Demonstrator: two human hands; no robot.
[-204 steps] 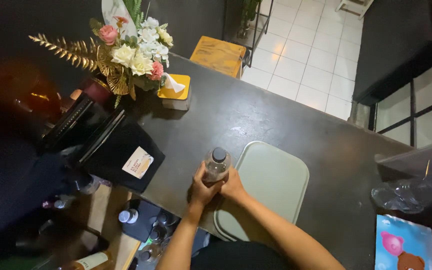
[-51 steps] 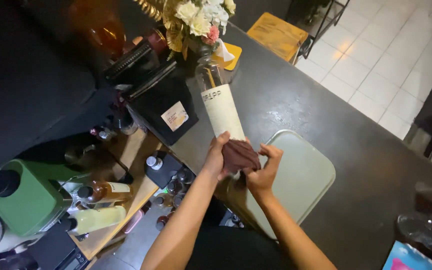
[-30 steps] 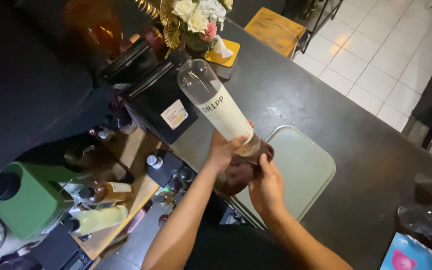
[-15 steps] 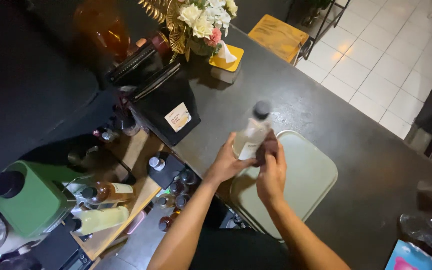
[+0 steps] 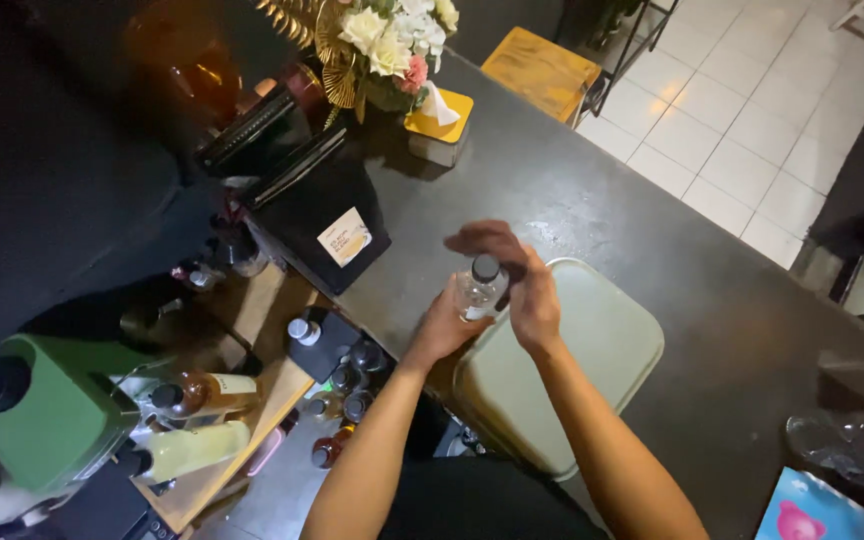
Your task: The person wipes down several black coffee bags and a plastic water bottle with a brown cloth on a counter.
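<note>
Bottle [image 5: 477, 288] between both hands, pale tray [image 5: 592, 370] just beside.

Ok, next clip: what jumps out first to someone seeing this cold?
Centre frame, the left hand and right hand clasp an upright clear bottle with a dark cap, at the edge of a pale green tray on the dark counter. A flower arrangement stands at the counter's far end.
</note>
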